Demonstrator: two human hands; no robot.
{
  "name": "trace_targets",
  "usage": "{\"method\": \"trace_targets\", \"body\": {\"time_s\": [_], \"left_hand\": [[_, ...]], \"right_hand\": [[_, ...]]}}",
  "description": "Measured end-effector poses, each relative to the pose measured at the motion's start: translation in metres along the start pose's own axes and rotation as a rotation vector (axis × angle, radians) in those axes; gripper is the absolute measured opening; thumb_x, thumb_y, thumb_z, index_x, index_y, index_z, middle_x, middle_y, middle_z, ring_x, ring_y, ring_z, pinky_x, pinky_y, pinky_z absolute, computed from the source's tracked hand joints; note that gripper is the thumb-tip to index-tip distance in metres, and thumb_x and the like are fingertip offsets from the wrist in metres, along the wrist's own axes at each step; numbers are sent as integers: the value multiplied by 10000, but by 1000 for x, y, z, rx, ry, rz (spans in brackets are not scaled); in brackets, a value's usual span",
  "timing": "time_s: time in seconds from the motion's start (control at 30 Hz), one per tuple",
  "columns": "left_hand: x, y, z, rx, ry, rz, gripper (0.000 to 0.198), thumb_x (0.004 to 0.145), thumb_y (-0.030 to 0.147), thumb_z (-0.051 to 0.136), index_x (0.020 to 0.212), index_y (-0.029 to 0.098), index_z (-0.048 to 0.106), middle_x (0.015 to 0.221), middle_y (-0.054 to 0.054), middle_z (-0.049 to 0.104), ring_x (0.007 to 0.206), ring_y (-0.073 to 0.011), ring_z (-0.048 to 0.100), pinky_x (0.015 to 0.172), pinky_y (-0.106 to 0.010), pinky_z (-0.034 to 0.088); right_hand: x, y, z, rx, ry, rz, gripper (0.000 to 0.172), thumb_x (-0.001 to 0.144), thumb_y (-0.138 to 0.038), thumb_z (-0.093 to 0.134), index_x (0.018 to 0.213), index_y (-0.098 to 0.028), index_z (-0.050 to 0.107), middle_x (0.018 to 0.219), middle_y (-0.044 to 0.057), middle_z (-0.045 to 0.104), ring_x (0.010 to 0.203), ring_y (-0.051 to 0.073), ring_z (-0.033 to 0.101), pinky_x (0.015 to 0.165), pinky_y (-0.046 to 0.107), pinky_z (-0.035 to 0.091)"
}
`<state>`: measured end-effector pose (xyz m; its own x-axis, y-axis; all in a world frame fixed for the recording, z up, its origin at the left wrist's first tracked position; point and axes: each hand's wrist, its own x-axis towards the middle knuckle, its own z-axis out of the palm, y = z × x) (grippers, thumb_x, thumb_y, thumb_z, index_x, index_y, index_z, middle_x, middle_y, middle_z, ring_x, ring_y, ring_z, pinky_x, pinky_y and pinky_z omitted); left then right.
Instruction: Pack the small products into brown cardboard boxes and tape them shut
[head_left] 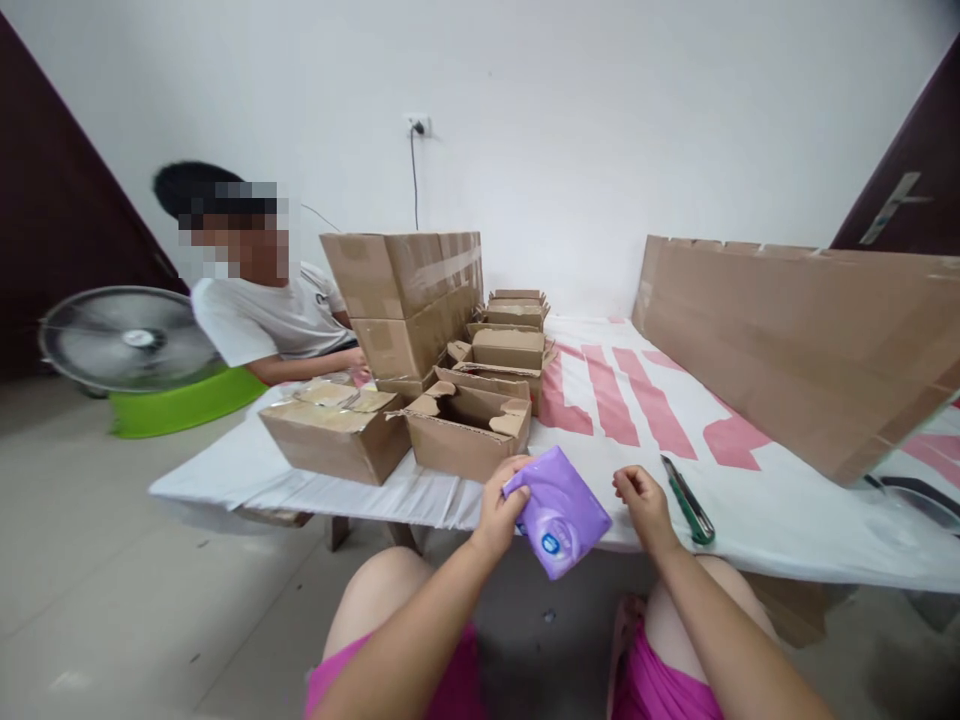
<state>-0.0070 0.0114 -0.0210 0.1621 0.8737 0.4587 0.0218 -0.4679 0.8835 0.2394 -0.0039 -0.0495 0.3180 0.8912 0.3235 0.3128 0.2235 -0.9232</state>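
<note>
My left hand (501,508) grips a purple soft plastic pack (566,510) by its left edge, thumb on top. The pack has a round blue emblem and is tilted above the table's front edge. To its right, apart from it, my right hand (646,507) has its fingers curled in; what is inside them, if anything, I cannot make out. A green box cutter (690,505) with its blade out lies right of that hand. Just beyond my left hand stands an open cardboard box (469,435) with its flaps up.
More open boxes (510,348) line up behind it. Left of them rise stacked taped boxes (405,290) and a lower box (334,435). A large cardboard sheet (795,340) stands at the right. A person in a white shirt (262,315) leans at the left, near a fan (127,340).
</note>
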Motion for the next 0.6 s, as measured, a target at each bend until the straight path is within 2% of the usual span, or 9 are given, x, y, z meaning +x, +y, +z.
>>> {"method": "trace_targets", "body": {"time_s": [0.17, 0.3, 0.47, 0.53, 0.6], "left_hand": [[-5, -9, -57, -167, 266, -207, 350, 652, 349, 524, 919, 152, 638, 847, -49, 650, 783, -212, 584, 726, -316, 475], [-15, 3, -97, -297, 248, -344, 343, 579, 345, 577, 857, 150, 621, 756, -43, 637, 658, -192, 576, 602, -293, 468], [-24, 18, -148, -436, 186, -552, 460, 539, 358, 567, 940, 147, 645, 843, -113, 696, 696, -285, 644, 620, -406, 524], [-22, 13, -167, -379, 255, -578, 449, 565, 378, 557, 941, 150, 653, 810, -110, 702, 695, -299, 654, 617, -432, 536], [-15, 1, -178, -209, 415, -545, 405, 601, 374, 558, 920, 144, 654, 727, -86, 688, 694, -286, 657, 625, -422, 546]], "right_hand": [[-3, 3, 8, -109, -56, -61, 383, 782, -574, 516, 683, -205, 529, 572, -22, 502, 567, 141, 483, 569, 265, 405], [-2, 9, 12, -141, -82, -65, 363, 794, -551, 505, 689, -205, 527, 573, -31, 488, 549, 133, 464, 551, 259, 387], [-4, 12, 17, -201, -119, -108, 377, 802, -560, 497, 680, -204, 523, 577, -28, 484, 557, 135, 462, 551, 258, 388], [-5, 11, 18, -225, -141, -121, 376, 810, -555, 491, 686, -203, 530, 584, -22, 499, 560, 136, 466, 555, 260, 393], [-7, 10, 18, -243, -155, -133, 375, 815, -552, 486, 688, -203, 535, 588, -18, 509, 561, 138, 472, 556, 261, 397]]}}
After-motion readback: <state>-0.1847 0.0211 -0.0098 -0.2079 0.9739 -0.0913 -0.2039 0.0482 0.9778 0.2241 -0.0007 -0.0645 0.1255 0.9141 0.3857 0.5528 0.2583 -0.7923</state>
